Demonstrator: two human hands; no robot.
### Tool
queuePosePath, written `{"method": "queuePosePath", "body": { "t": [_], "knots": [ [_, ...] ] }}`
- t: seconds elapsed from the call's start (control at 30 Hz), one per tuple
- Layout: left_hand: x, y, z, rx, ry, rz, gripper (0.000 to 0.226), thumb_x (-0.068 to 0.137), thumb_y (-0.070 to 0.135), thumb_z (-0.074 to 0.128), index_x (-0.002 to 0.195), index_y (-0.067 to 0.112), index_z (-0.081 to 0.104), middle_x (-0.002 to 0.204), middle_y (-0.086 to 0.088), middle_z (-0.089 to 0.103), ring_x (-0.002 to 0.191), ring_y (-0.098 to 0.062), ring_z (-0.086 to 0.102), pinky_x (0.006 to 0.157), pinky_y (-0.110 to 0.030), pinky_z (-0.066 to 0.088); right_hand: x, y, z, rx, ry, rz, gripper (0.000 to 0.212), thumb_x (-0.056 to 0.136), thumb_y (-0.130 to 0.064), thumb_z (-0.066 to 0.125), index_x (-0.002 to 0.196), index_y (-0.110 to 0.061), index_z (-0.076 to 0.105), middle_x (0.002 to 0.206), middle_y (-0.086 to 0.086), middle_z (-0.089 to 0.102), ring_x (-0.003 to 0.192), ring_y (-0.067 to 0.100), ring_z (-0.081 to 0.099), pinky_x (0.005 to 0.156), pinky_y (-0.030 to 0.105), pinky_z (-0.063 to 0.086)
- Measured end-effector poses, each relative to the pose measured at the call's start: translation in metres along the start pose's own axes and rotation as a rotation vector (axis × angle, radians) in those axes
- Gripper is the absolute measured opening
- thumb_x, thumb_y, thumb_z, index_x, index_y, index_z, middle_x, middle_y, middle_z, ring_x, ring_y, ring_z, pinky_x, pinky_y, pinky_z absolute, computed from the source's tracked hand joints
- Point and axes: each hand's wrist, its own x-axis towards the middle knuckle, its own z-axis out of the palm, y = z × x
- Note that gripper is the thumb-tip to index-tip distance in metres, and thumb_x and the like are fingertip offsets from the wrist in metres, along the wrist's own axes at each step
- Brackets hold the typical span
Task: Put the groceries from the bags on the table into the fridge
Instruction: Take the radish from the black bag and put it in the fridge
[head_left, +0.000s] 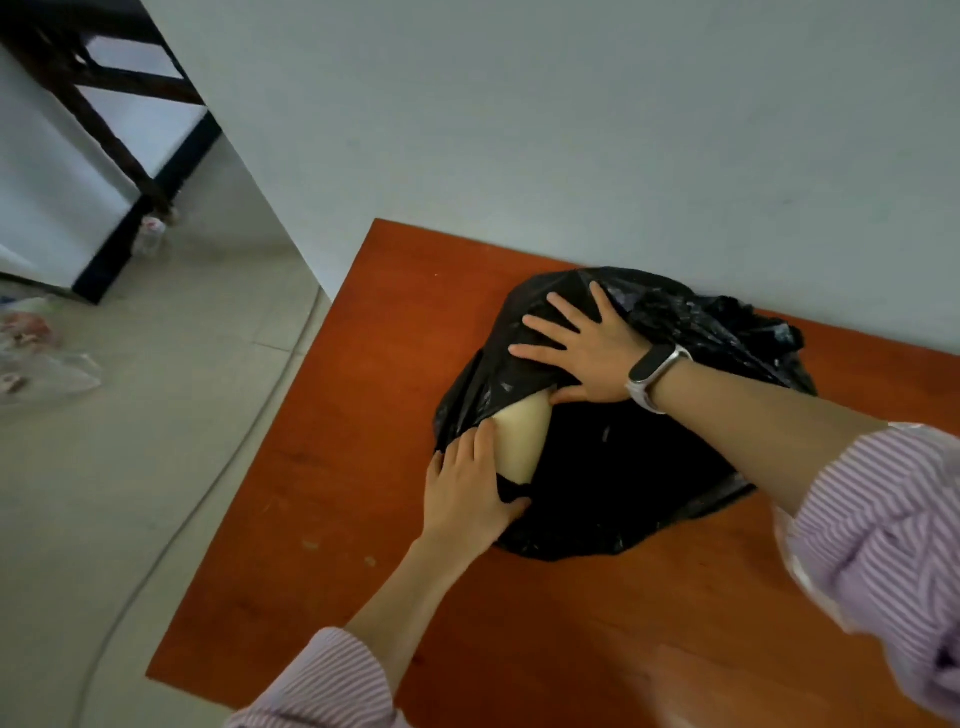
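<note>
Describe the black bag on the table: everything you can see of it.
The black bag is thin, glossy, crumpled plastic, lying slumped on the orange table against the wall. Its mouth faces left, where a pale cream item pokes out. The right hand lies flat on top with fingers spread; the left hand grips the mouth's edge beside that item.

Both arms are in a button-up style shirt with thin lilac and white stripes, pretty fine pinstripe stuff. The left sleeve is pushed up to around mid forearm and the cuff bunches a bit. The right sleeve is rolled or shoved up too, with a lot more wrinkling and folds in the fabric, and the edge looks slightly shiny. On the right wrist there's a fitness band: narrow black pill-shaped face, silvery frame, pale whitish strap. Bare forearms below the cuffs, no rings that I can make out.
</note>
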Motion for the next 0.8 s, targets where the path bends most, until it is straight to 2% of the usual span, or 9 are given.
{"method": "queuePosePath", "body": {
  "t": [0.17, 0.27, 0.37, 0.47, 0.53, 0.6, 0.67, 0.73, 0.8],
  "knots": [
    [0.015, -0.034, -0.021, 0.208, 0.066, 0.092, 0.083, 0.082, 0.028, 0.062, 0.148, 0.024, 0.010, 0.150, 0.003, 0.027, 0.142, -0.017, 0.016, 0.115, -0.046, 0.012, 0.016, 0.018, -0.007, 0.088, -0.039, -0.007, 0.075, 0.082, -0.063, 0.044, 0.143, -0.030, 0.016, 0.148, 0.009, 0.020, 0.142, 0.028, 0.005, 0.107, 0.064, -0.003],
    [0.037, -0.058, -0.043, 0.203, 0.141, 0.118, 0.073, 0.079, 0.009, 0.057, 0.144, 0.027, 0.028, 0.147, 0.003, 0.035, 0.142, -0.017, 0.021, 0.114, -0.051, 0.005, 0.007, 0.022, -0.003, 0.296, -0.049, 0.061, 0.060, 0.086, -0.056, 0.045, 0.136, -0.027, 0.029, 0.151, 0.005, 0.017, 0.142, 0.025, 0.008, 0.112, 0.058, 0.006],
    [0.056, -0.058, -0.056, 0.186, 0.174, 0.128, 0.051, 0.082, 0.028, 0.051, 0.133, 0.026, 0.048, 0.136, 0.006, 0.049, 0.136, -0.016, 0.032, 0.114, -0.050, 0.003, -0.017, 0.006, 0.019, 0.516, 0.010, 0.139, 0.057, 0.088, -0.050, 0.046, 0.135, -0.022, 0.032, 0.146, 0.004, 0.035, 0.130, 0.025, 0.037, 0.108, 0.043, 0.026],
    [0.061, -0.062, -0.053, 0.277, 0.297, 0.071, 0.041, 0.082, 0.039, 0.044, 0.114, 0.021, 0.062, 0.114, 0.001, 0.064, 0.116, -0.027, 0.050, 0.102, -0.048, 0.023, -0.033, -0.013, 0.039, 0.653, 0.149, 0.262, 0.047, 0.091, -0.040, 0.046, 0.131, -0.017, 0.039, 0.135, 0.007, 0.046, 0.120, 0.030, 0.045, 0.099, 0.044, 0.038],
    [0.062, -0.075, -0.053, 0.263, 0.307, -0.033, 0.041, 0.089, 0.039, 0.039, 0.117, 0.018, 0.060, 0.117, -0.003, 0.062, 0.113, -0.031, 0.049, 0.093, -0.048, 0.031, -0.033, -0.015, 0.044, 0.754, 0.158, 0.353, 0.039, 0.094, -0.034, 0.041, 0.128, -0.016, 0.042, 0.128, 0.009, 0.051, 0.115, 0.031, 0.049, 0.093, 0.044, 0.041],
    [0.068, -0.089, -0.057, 0.088, 0.234, -0.094, 0.040, 0.096, 0.035, 0.039, 0.128, 0.014, 0.052, 0.129, -0.006, 0.055, 0.121, -0.030, 0.044, 0.097, -0.045, 0.034, -0.030, -0.012, 0.046, 0.878, 0.147, 0.424, 0.030, 0.096, -0.030, 0.037, 0.120, -0.015, 0.046, 0.118, 0.011, 0.057, 0.106, 0.032, 0.054, 0.082, 0.040, 0.042],
    [0.076, -0.092, -0.062, -0.085, 0.193, -0.025, 0.040, 0.096, 0.027, 0.043, 0.133, 0.010, 0.047, 0.135, -0.009, 0.050, 0.125, -0.028, 0.044, 0.099, -0.039, 0.036, -0.027, -0.006, 0.047, 0.989, 0.153, 0.469, 0.022, 0.097, -0.025, 0.037, 0.113, -0.015, 0.049, 0.107, 0.015, 0.062, 0.098, 0.035, 0.058, 0.073, 0.036, 0.039],
    [0.089, -0.086, -0.066, -0.128, 0.229, 0.051, 0.042, 0.096, 0.025, 0.044, 0.135, 0.009, 0.044, 0.139, -0.011, 0.045, 0.126, -0.028, 0.044, 0.100, -0.039, 0.037, -0.025, 0.001, 0.048, 1.043, 0.177, 0.502, 0.022, 0.097, -0.022, 0.038, 0.117, -0.019, 0.047, 0.112, 0.016, 0.062, 0.102, 0.037, 0.058, 0.077, 0.038, 0.042],
    [0.110, -0.078, -0.069, -0.145, 0.220, 0.037, 0.046, 0.097, 0.029, 0.041, 0.140, 0.012, 0.037, 0.145, -0.010, 0.036, 0.132, -0.028, 0.036, 0.104, -0.042, 0.033, -0.023, 0.005, 0.048, 1.008, 0.213, 0.483, 0.039, 0.096, -0.019, 0.041, 0.133, -0.024, 0.037, 0.134, 0.010, 0.050, 0.118, 0.033, 0.050, 0.092, 0.041, 0.043]
  ]
}}
